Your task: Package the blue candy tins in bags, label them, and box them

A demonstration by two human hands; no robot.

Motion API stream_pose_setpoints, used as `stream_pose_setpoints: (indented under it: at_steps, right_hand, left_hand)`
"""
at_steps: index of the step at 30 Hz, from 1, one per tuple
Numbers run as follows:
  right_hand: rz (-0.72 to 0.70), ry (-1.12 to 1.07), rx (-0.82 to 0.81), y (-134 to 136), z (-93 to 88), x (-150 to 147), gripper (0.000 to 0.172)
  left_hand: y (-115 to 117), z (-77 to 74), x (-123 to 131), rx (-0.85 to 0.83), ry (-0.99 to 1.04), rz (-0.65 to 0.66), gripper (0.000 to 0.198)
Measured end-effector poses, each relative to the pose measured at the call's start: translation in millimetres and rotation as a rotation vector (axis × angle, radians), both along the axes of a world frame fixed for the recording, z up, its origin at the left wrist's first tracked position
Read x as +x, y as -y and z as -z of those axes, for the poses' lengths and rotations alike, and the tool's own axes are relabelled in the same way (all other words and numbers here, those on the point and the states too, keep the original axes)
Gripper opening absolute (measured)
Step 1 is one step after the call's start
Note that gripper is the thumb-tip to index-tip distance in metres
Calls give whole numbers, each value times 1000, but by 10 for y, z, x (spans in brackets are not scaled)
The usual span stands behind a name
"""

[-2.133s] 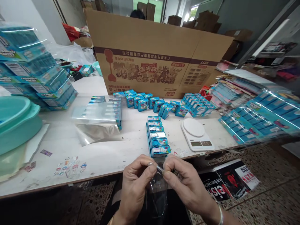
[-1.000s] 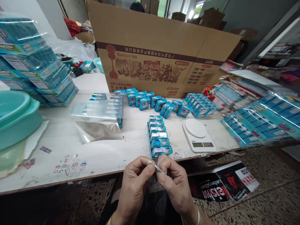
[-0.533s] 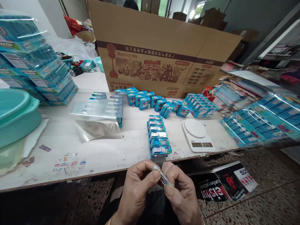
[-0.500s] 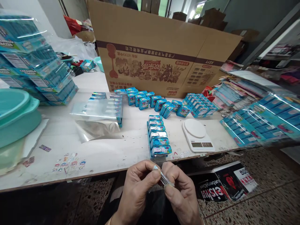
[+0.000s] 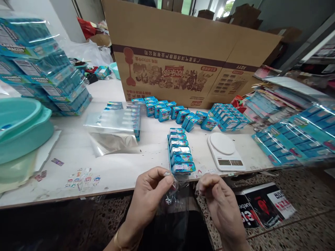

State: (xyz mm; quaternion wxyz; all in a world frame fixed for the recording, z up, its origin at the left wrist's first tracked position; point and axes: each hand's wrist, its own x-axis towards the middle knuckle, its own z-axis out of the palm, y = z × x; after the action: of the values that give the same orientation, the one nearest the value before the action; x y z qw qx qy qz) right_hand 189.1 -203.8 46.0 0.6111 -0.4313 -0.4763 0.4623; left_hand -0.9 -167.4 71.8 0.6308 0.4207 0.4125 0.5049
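Compared with half a second ago, both hands have drawn apart: the fingertips met over one edge, and now a gap stands between them with the clear plastic bag [image 5: 175, 202] spread across it. The left hand [image 5: 150, 195] is closed in a pinch, thumb against forefinger, on the bag's left top corner. The right hand [image 5: 218, 200] is curled nearly shut at the other corner; whether it really grips the film I cannot tell, because the film is transparent there. Both hands hover below the table edge [image 5: 110, 193], palms turned toward each other, wrists low, and the bag hangs down between them.

I judge the step in hand to be opening the bag's mouth. The next move would call for a wide, steady opening and one free hand.

At 12 o'clock from the hands, just beyond the edge, lies the row of blue boxes [image 5: 179, 151]. At 1 o'clock is a white scale [image 5: 225, 150]. At 11 o'clock lies a bagged pack [image 5: 115, 127], and farther toward 12 o'clock stands a large carton [image 5: 188, 55].
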Motion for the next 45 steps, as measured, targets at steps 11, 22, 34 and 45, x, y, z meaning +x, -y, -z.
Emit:
stream_pose_setpoints:
  at_steps: [11, 22, 34, 45]
  right_hand:
    - [-233, 462, -132, -169, -270, -251, 35]
    - [-213, 497, -77, -42, -149, -355, 34]
    - [-182, 464, -167, -112, 47, 0, 33]
    - [-562, 576, -239, -562, -456, -43, 28]
  left_hand:
    - [57, -31, 18, 340, -487, -52, 14]
    - [-7, 66, 50, 17, -168, -73, 23]
    - [-258, 3, -152, -2, -178, 146, 21]
    - [-209, -85, -111, 334, -500, 445, 72]
